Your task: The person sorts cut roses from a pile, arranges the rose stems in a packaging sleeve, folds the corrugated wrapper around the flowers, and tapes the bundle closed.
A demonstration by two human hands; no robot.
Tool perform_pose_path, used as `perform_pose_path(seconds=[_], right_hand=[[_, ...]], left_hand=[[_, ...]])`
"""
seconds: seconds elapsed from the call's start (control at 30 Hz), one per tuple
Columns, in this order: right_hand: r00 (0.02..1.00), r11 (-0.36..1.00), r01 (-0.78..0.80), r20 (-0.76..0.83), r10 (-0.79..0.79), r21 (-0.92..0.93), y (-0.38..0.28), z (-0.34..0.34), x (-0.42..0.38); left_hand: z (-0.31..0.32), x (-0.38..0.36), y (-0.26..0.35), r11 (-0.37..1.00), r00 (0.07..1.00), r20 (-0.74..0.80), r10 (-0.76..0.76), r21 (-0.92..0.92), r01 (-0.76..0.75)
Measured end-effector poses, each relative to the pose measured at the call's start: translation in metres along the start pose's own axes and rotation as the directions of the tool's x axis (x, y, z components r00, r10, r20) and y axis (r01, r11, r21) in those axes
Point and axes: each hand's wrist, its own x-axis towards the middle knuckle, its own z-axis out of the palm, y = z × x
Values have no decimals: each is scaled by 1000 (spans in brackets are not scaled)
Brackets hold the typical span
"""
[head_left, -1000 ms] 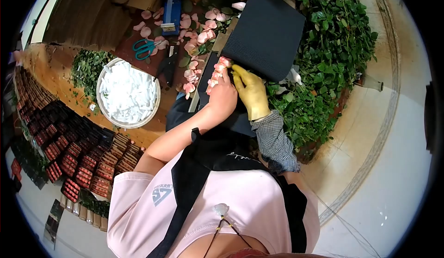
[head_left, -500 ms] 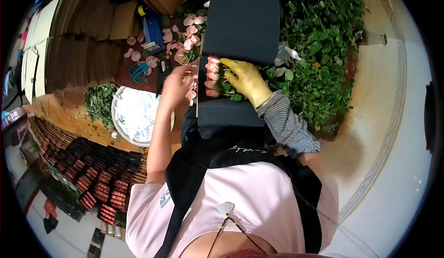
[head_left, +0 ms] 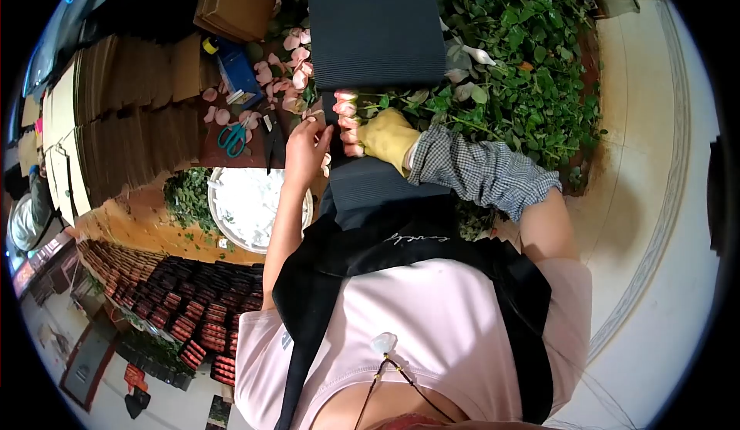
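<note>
Several pink roses lie in a short column on dark corrugated card, heads to the left. My right hand, in a yellow glove, is closed over their stems just right of the heads; its fingertips are partly hidden. My bare left hand is at the card's left edge, left of the roses, thumb and fingers apart, with nothing visible in it. A dark ribbed sheet covers the area above the roses, and another ribbed part lies below them.
Leafy stems pile up on the right. On the left are loose petals, teal scissors, a blue tool, stacked cardboard and a round tub of white pieces. Rows of packed red bundles stand lower left.
My gloved right hand has moved down and left against the roses, and its fingers have closed over the stems. My left hand has shifted slightly down. The whole view has shifted.
</note>
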Motion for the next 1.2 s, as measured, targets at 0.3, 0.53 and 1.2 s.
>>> perform_pose_path(seconds=[0.3, 0.53, 1.2], right_hand=[[999, 1000, 8, 36, -8, 0, 6, -1, 6], [999, 999, -33, -23, 32, -39, 5, -12, -9], [767, 914, 149, -627, 133, 377, 28, -20, -18]], left_hand=[[-4, -14, -17, 967, 969, 1, -245, -74, 245], [-10, -1, 53, 999, 962, 273, 19, -46, -6], [82, -11, 84, 725, 998, -31, 55, 688, -18]])
